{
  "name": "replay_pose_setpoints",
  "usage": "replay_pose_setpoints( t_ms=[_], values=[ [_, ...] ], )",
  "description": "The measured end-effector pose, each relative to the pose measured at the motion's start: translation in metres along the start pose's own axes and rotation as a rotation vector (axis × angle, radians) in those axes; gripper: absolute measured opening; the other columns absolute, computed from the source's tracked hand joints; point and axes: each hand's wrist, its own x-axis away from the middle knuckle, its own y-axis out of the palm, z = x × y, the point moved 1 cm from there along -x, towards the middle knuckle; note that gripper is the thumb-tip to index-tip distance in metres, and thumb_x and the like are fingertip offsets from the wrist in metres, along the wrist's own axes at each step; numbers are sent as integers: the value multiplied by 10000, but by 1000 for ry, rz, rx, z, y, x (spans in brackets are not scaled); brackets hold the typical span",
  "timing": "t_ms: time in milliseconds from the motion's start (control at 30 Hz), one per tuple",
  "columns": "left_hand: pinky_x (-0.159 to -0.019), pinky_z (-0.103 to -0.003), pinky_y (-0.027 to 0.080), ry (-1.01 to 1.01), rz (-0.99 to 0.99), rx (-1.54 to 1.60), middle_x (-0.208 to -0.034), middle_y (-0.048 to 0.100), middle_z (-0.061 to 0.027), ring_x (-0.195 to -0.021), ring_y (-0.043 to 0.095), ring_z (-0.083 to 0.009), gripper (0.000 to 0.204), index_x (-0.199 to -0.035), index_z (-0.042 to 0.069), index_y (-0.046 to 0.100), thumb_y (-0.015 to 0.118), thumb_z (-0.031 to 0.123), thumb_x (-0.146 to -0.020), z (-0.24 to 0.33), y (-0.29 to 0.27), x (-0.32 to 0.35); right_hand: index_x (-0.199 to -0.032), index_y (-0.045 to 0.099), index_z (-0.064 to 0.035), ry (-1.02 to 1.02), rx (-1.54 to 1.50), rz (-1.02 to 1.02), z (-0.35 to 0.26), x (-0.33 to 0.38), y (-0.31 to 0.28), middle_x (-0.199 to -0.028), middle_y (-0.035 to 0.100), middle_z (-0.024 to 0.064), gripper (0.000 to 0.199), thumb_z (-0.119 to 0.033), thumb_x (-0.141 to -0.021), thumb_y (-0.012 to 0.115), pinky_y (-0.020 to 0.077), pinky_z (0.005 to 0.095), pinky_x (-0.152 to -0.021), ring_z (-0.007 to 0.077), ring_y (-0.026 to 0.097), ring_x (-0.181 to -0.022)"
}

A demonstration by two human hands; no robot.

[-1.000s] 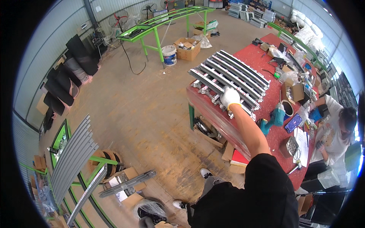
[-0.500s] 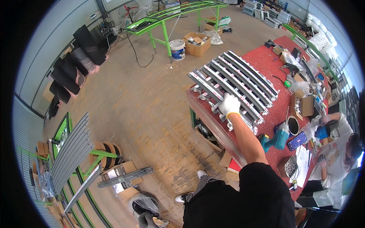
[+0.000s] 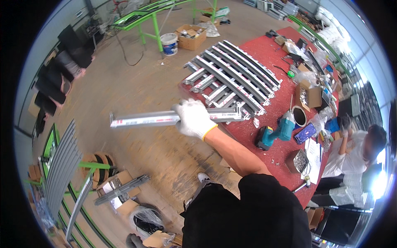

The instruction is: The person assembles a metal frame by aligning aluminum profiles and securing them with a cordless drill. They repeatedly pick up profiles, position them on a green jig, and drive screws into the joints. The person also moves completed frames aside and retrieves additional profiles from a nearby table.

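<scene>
ok so the right hand in its white knit glove is clamped round the middle of a silver-grey bar, and it's up in the air now. half a second ago that hand is down on the front of the pile; now the bar is pulled clear, sticking out both sides of the fist. way i read it, at least one piece is picked and being carried, with plenty left behind. left hand: honestly can't tell. there's a dark grey shape at the bottom edge that might be its glove, but no clue what it's doing.

the bar looks long and slim, printed film along its side, metal fitting on the end to the hand's right. the end to the hand's left is motion-blurred, out over the floor. could be two pieces gripped together, can't be sure.

just beyond the hand, the stack of curved bars sits on the red surface, with shorter pieces showing crosswise underneath. right of the hand there's a teal cordless drill, then a phone, and further right a co-worker in white. well left of the hand, more curved grey strips lean on a green frame.
</scene>
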Motion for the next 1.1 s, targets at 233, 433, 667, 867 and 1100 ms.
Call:
replay_pose_setpoints(
  t_ms=[233,433,667,867,1100],
  values=[
    [-832,-321,523,-14,244,211,-1112,668,-94,-921,612,-155,402,-1349,-50,599,624,215,-1047,-13,-43,3,-1077,734,-94,-485,-127,-113,-120,17,27,-936,690,150,396,-147,-685,713,533,501,-842,368,664,-943],
    [-823,-312,538,-237,423,382,-1138,699,-123,-916,647,-158,503,-1417,-47,549,571,334,-1090,-35,-66,34,-1092,728,-85,-875,-329,-315,-211,50,51,-957,695,130,438,-129,-656,732,537,477,-828,344,655,-932],
    [-670,-269,528,-521,563,711,-862,697,-57,-724,650,-147,564,-1272,52,656,388,527,-1129,-60,-71,88,-1159,714,-99,-1296,-299,-649,-300,71,88,-1053,678,110,463,-168,-702,757,534,459,-886,316,641,-1023],
    [-535,-240,411,-592,778,645,-815,642,-33,-604,556,-123,501,-1148,76,650,515,554,-1081,-59,-50,132,-1100,739,-98,-1484,-329,-882,-354,58,107,-1074,709,119,377,-154,-727,751,528,453,-968,321,660,-1089],
    [-791,-313,526,-757,1099,-81,-1099,699,-147,-938,664,-215,501,-1315,-31,634,674,375,-1024,-14,-31,158,-1033,750,-68,-1771,-192,-1019,-397,26,118,-1077,721,120,294,-143,-749,738,528,436,-984,312,656,-1130]
  ],
)
